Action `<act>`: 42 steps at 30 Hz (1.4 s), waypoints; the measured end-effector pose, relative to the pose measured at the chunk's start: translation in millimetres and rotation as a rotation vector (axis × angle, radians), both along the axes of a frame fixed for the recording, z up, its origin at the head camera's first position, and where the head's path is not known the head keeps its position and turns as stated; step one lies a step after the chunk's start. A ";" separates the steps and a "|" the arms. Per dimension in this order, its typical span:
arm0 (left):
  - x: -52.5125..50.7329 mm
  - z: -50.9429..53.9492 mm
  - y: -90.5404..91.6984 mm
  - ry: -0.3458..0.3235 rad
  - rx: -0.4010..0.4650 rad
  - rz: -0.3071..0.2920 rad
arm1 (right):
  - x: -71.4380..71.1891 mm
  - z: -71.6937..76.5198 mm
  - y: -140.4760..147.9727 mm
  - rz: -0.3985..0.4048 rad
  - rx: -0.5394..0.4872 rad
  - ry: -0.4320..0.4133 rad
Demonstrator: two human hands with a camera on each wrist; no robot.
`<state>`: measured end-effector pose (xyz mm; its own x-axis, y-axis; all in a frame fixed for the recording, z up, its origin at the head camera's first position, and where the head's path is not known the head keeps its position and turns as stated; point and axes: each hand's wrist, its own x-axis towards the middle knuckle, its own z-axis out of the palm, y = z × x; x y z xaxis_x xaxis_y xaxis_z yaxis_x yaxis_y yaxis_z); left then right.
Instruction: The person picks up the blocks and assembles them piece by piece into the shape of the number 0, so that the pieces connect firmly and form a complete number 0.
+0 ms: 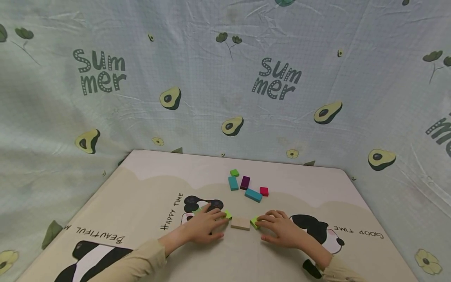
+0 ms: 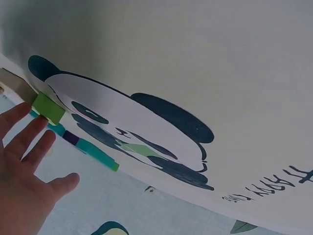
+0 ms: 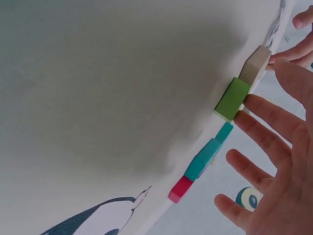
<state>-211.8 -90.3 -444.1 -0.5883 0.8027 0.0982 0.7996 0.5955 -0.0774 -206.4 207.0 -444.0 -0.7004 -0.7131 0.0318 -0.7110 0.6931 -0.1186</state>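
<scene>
A plain wooden block (image 1: 240, 223) lies on the table between two light green blocks. My left hand (image 1: 204, 227) touches the left green block (image 1: 228, 215) with its fingertips, the fingers spread and fairly straight; the left wrist view shows the same green block (image 2: 48, 108) at the fingertips. On the other side my right hand (image 1: 281, 229) touches the right green block (image 1: 254, 223). In the right wrist view that green block (image 3: 232, 99) meets two straight fingertips, close beside the wooden block (image 3: 255, 66). Neither hand curls round a block.
Farther back lie a small green block (image 1: 234, 172), a blue block (image 1: 233, 183), a purple block (image 1: 245, 183), another blue block (image 1: 253, 195) and a red block (image 1: 264, 191). The table (image 1: 197, 164) has printed pandas and lettering. A patterned cloth (image 1: 197, 78) hangs behind it.
</scene>
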 end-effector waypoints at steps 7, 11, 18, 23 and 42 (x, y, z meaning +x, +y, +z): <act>0.9 -0.6 1.6 0.016 -0.037 0.007 | -0.8 -2.9 1.9 0.011 -0.021 0.036; 0.0 -1.9 2.0 0.034 -0.046 -0.002 | -3.0 1.4 2.4 0.006 -0.029 0.070; 0.2 -0.6 2.9 0.041 -0.052 -0.008 | -17.0 3.1 5.1 0.000 -0.040 0.115; 1.6 0.6 3.8 0.055 -0.063 -0.012 | -30.8 2.1 6.9 -0.008 -0.045 0.127; 0.0 -2.3 2.9 0.070 -0.060 -0.033 | -87.6 -4.9 -1.4 0.069 0.044 0.376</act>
<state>-211.8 -87.3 -446.5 -0.5550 0.8271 0.0889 0.8101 0.5616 -0.1684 -294.1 205.6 -448.8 -0.5958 -0.7647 0.2457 -0.7445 0.6405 0.1882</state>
